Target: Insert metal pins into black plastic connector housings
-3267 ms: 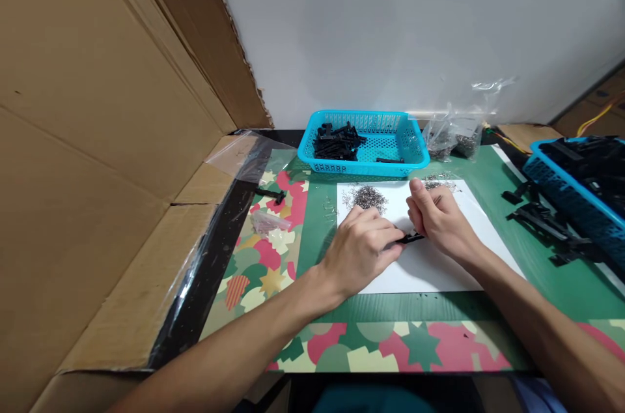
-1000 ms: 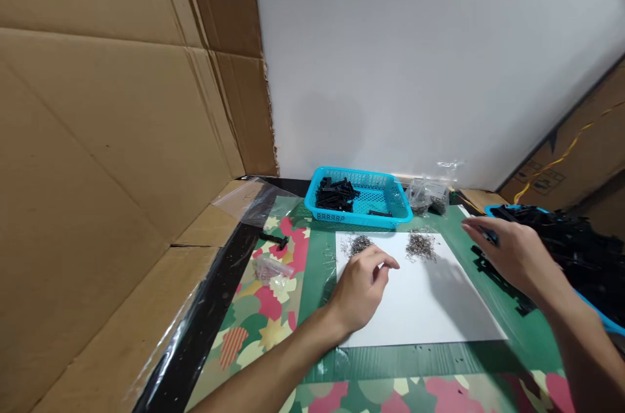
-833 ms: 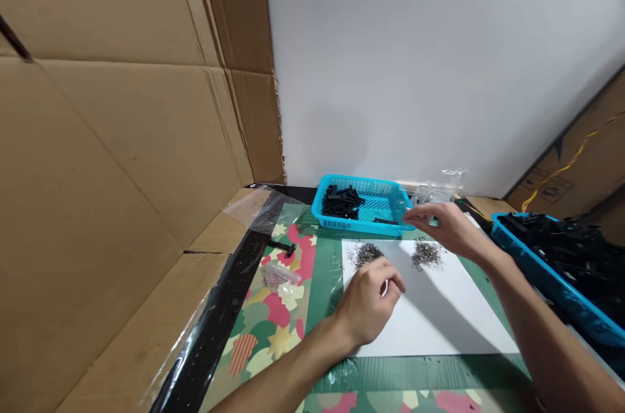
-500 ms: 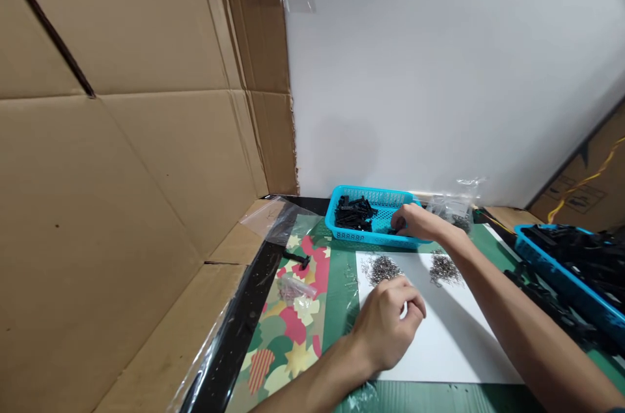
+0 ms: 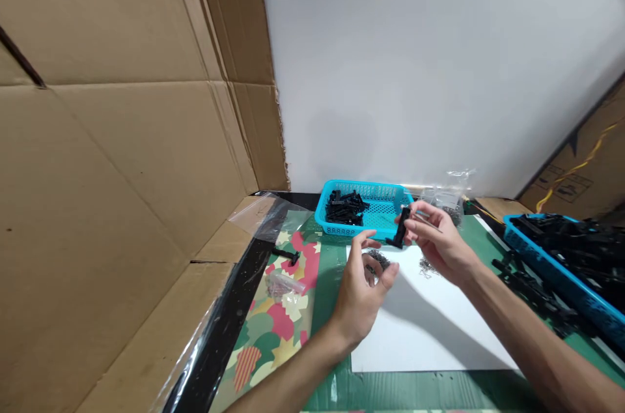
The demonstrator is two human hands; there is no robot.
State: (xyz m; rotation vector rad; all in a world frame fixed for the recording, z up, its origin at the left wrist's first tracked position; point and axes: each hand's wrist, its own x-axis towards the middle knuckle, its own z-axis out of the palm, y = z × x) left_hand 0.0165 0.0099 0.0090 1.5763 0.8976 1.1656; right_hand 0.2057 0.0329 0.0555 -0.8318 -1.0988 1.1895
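White paper point(image 5: 439, 328) is lying on a green mat point(image 5: 390, 390); near the blue basket point(image 5: 383, 211), the right hand point(image 5: 442, 243) is pinching a tilted black part point(image 5: 401, 228), while the left hand point(image 5: 359, 296) is hovering nearby, fingers spread

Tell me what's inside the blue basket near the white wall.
Black parts lie heaped at left, perforated floor beside them. The right hand and its black piece hide much of the front right corner; I can't see behind them.
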